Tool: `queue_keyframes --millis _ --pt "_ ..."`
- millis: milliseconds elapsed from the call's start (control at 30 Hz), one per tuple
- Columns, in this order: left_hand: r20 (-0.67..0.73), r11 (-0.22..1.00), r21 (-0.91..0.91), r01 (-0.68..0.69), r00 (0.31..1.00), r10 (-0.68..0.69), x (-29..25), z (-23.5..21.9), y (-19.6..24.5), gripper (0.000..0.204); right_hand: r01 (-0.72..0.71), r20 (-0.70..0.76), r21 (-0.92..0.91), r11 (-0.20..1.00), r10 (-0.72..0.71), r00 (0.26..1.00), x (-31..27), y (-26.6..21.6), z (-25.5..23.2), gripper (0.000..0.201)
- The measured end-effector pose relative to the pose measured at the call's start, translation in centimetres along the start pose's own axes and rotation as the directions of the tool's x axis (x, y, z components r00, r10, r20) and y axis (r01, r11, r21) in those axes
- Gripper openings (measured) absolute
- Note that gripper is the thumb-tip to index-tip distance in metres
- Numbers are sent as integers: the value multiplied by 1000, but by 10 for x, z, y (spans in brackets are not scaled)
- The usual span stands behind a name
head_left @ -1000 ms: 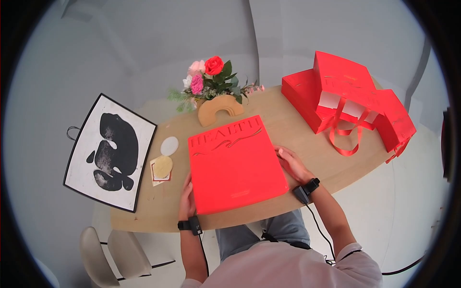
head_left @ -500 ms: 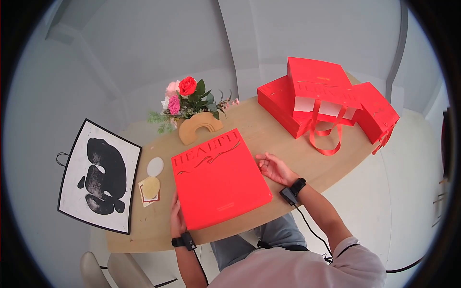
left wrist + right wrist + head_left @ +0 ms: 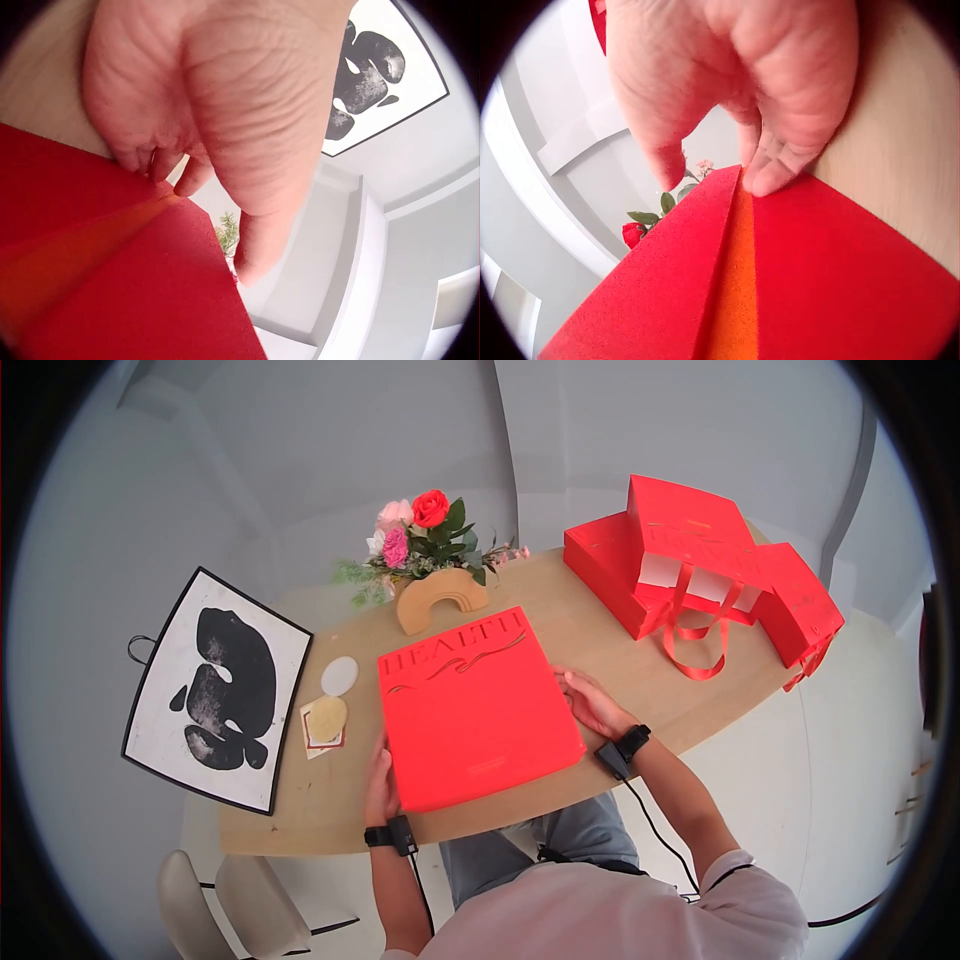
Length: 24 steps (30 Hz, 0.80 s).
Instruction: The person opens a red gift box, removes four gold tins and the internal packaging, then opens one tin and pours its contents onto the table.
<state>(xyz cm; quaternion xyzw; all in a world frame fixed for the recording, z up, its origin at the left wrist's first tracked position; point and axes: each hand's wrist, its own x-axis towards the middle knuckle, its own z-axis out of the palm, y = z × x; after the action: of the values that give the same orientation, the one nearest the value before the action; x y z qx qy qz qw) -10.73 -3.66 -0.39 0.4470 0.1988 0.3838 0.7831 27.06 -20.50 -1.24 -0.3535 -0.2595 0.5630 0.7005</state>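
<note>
A large red box [image 3: 480, 725] with raised HEALTH lettering and wavy gold lines lies on the table in front of me. My left hand [image 3: 381, 780] is at its left side; in the left wrist view, bent fingertips meet the box side near an orange seam, and the thumb [image 3: 259, 251] reaches the box's upper edge. At the right side is my right hand [image 3: 595, 705]. Its fingertips [image 3: 769, 178] touch the orange seam [image 3: 736, 300] between two red parts of the box, while the thumb [image 3: 664, 161] stands apart from the surface.
Beyond the box stands an arch-shaped vase [image 3: 440, 592] of flowers [image 3: 430, 510]. Red bags and boxes [image 3: 690, 525] with ribbon handles [image 3: 695, 672] crowd the back right. At left are a white disc [image 3: 340, 676], a yellowish disc [image 3: 327, 718] on cards, and a black-framed picture [image 3: 225, 700].
My right hand, half a second ago off the box with fingers spread, has come back to its right side. The left hand has stayed at the left side. The head view has shifted.
</note>
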Motion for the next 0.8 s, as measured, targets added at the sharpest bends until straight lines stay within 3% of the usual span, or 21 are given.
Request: queue_keyframes --millis 67,133,233,333,367,433,500,533,600,800 --pt "-39 999 14 41 998 -40 -2 -3 -4 70 34 -5 -43 998 -35 999 -7 -3 19 54" --pt "-78 996 24 84 994 -82 -5 0 -5 69 87 71 -387 918 -65 995 -19 -8 42 71" --pt "-112 978 99 181 979 -170 -12 12 1 64 2 -1 -308 952 -2 1000 -31 -5 66 75" --pt "-140 956 113 270 957 -253 -21 9 -2 59 -80 69 -172 982 93 993 -41 -2 66 74" --pt "-153 953 136 271 956 -250 -28 12 -2 57 -77 73 -173 982 91 993 -48 -5 71 74" --pt "-160 948 161 274 955 -249 -45 18 0 56 -217 43 -212 953 231 972 -65 -13 77 74" --pt "-213 927 157 340 928 -305 -65 23 1 56 -178 84 -321 930 215 973 -72 -5 59 74" --pt "-207 928 159 338 930 -303 -74 18 -5 56 -135 128 -423 896 207 970 -73 -2 53 74" --pt "-170 931 279 235 966 -193 -91 7 -15 57 -106 137 -427 898 181 974 -84 -8 63 74" --pt "-273 863 482 154 962 -20 -129 57 2 57 -89 72 -518 851 147 987 -104 -15 78 72"
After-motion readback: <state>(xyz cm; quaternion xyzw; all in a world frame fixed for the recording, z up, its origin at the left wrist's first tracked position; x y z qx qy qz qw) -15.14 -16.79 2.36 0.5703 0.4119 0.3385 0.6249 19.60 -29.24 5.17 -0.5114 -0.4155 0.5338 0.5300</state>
